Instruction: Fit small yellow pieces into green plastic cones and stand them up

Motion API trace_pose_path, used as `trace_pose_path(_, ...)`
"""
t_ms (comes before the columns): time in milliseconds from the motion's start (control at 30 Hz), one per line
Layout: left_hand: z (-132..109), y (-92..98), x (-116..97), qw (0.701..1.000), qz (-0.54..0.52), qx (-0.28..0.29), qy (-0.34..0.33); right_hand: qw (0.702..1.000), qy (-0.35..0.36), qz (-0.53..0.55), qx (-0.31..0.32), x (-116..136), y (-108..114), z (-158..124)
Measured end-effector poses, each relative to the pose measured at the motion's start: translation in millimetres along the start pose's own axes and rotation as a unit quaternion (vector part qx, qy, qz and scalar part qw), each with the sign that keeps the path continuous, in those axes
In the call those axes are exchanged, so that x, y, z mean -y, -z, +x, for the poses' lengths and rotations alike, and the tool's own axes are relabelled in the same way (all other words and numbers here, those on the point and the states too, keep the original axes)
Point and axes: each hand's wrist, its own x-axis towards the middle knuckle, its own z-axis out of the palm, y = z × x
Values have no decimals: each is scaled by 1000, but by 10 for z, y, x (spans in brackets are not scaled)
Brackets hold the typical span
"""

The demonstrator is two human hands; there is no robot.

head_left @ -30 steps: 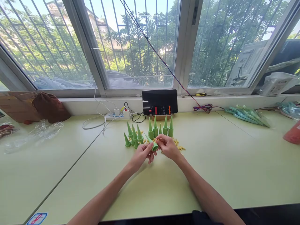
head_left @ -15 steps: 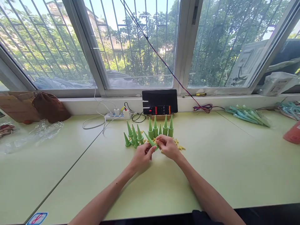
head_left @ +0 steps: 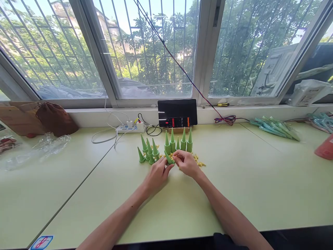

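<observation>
Left edge: a brown cardboard box (head_left: 19,119) and a dark brown cloth drawstring bag (head_left: 57,119) sit by the sill, with a crumpled clear plastic bag (head_left: 53,146) in front.
Left of centre: a white power strip (head_left: 130,129) with plugs and cables lies along the back of the pale green table (head_left: 78,205).
Left cone group: several pointed green cones with wider round bases (head_left: 150,151) stand upright, close together.
Left hand: the left hand (head_left: 156,172) is closed around a single pointed green cone (head_left: 169,158), which leans with its tip toward the upper left.
Centre back: a dark phone with a lit display (head_left: 180,122) stands before a black flat screen (head_left: 178,108).
Right cone group: more green cones (head_left: 172,145) stand upright just behind the hands.
Right hand: the right hand (head_left: 187,164) has its fingers bent at the held cone's base — whether they pinch anything, I cannot tell.
Loose pieces: small yellow pieces (head_left: 199,162) lie scattered around the right hand.
Progress: both groups appear set aside; the held cone seems unfinished — it has yet to join them, and many yellow pieces remain loose.
</observation>
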Motion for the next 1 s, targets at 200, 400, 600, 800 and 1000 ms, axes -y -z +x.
trace_pose_path(200,-7,10,17,999,37,14,12,1000,-4,-5,3,18,3,-1)
trace_pose_path(400,0,-8,-19,1000,12,-12,23,1000,1,-9,-5,27,-27,-5)
trace_pose_path(600,25,-22,-61,996,-29,-52,59,999,12,-10,-29,49,-53,-7)
trace_pose_path(800,43,29,-157,980,-130,-86,120,998,9,-23,-65,69,-39,0)
trace_pose_path(1000,79,37,-169,929,-291,-67,217,998,15,-29,-59,63,-43,-10)
